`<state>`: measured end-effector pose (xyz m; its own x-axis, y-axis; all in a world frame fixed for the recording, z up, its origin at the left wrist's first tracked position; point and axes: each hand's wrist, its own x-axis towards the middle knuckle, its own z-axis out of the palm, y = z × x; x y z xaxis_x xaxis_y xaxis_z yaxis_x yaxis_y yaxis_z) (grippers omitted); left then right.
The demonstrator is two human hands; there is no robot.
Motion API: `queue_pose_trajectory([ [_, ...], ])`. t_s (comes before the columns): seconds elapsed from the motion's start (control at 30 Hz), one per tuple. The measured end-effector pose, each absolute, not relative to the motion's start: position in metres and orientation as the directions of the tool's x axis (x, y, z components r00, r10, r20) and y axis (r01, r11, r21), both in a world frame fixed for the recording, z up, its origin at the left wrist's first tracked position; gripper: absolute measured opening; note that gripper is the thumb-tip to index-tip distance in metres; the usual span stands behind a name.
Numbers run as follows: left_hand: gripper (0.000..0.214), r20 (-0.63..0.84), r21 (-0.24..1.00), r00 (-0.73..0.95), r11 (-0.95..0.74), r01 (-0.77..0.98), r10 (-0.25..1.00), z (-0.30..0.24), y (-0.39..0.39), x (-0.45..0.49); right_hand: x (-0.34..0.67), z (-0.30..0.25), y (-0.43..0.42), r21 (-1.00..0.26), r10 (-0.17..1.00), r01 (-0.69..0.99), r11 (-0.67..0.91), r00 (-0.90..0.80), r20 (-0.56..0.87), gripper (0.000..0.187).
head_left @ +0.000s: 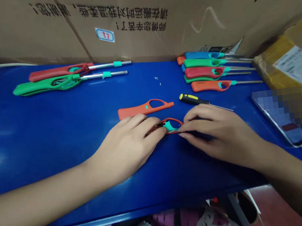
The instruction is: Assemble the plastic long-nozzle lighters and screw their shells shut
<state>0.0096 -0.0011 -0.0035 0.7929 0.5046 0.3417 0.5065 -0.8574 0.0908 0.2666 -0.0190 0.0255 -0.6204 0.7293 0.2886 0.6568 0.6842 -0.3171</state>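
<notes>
My left hand [129, 147] and my right hand [214, 134] meet over a partly assembled orange lighter body [172, 125] with a teal trigger, lying on the blue table [59, 131]. Both hands are closed, fingertips pinching the part from either side; most of it is hidden under my fingers. Just behind it lies a loose orange lighter shell half [145, 109]. A screwdriver [193, 99] with a black and yellow handle rests beyond my right hand.
Two long-nosed lighters, red [60, 71] and green [45, 85], lie at the back left. Several coloured lighters [206, 71] are stacked at the back right. A phone [280, 115] lies at the right, a yellow package [295, 58] behind it. Cardboard boxes [139, 19] wall the back.
</notes>
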Motion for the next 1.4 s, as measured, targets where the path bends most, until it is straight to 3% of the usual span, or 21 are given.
queue_pose_trajectory([
  [0.13,0.026,0.347,0.061,0.806,-0.869,0.491,0.480,-0.006,0.001,0.008,0.268,0.018,-0.019,-0.261,0.692,0.641,0.721,-0.656,0.301,0.011],
  [0.47,0.029,0.407,0.100,0.790,-0.881,0.461,0.460,-0.005,0.004,0.005,0.269,0.016,-0.023,-0.308,0.735,0.669,0.677,-0.631,0.248,0.014],
  [0.93,0.028,0.411,0.225,0.725,-0.832,0.506,0.552,-0.008,0.004,0.005,0.270,0.015,-0.028,-0.255,0.746,0.701,0.666,-0.614,0.259,0.019],
  [1.4,0.025,0.383,0.266,0.748,-0.840,0.473,0.542,-0.009,0.007,0.006,0.268,0.016,-0.029,-0.261,0.755,0.709,0.655,-0.596,0.275,0.016],
])
